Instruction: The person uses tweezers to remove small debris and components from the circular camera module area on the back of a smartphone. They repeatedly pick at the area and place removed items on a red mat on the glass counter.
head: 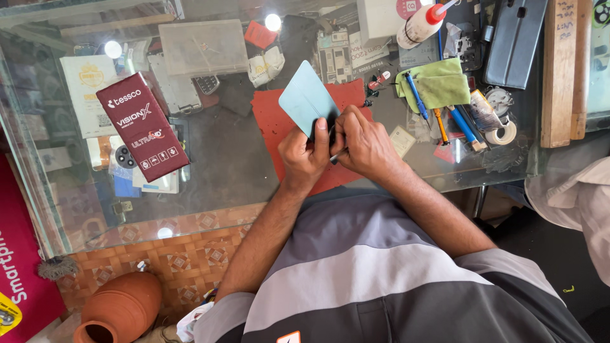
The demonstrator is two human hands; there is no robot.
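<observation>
My left hand (303, 154) grips the lower end of a light blue phone (307, 99), held tilted above a red mat (274, 121) on the glass counter. My right hand (362, 143) is closed around a thin metal tool (337, 155), its tip pressed at the phone's lower edge next to my left thumb. Both hands touch each other over the mat. The phone's lower part is hidden by my fingers.
A dark red box (143, 126) lies at left. A clear plastic case (203, 46), a circuit board (335, 58), a glue bottle (420, 24), a green cloth (440, 82), blue and orange screwdrivers (418, 96), tape (505, 133) and a wooden block (559, 70) crowd the counter. A clay pot (121, 308) stands on the floor.
</observation>
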